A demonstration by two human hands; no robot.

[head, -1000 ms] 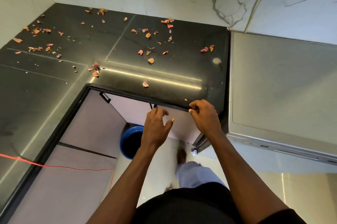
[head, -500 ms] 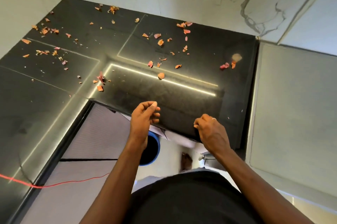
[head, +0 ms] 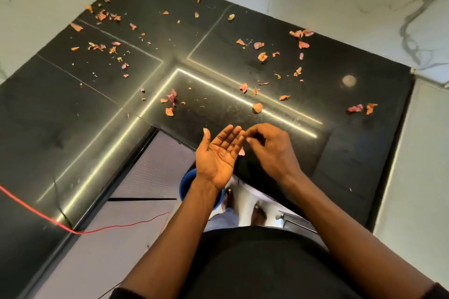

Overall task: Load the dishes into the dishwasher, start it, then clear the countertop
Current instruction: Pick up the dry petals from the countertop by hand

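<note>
The black L-shaped countertop [head: 279, 75] is strewn with several orange and pink peel scraps [head: 257, 107]. My left hand [head: 218, 152] hovers at the counter's front edge, palm up and fingers spread, with one tiny scrap lying on the palm. My right hand [head: 269, 150] is beside it, over the counter, its fingers curled and pinched together next to the left fingertips. Whether anything is pinched in them is hidden. A pink scrap [head: 241, 152] lies on the counter between the two hands. No dishes are in view.
A blue bucket [head: 187, 183] stands on the floor below my left wrist. A red wire [head: 36, 212] runs across the counter's left arm and down over the cabinet fronts. A grey appliance top [head: 425, 177] adjoins the counter on the right. White marble walls close the back.
Both hands have left the counter's front edge. The left has turned palm up and the right has moved in beside it. The view has shifted forward over the counter.
</note>
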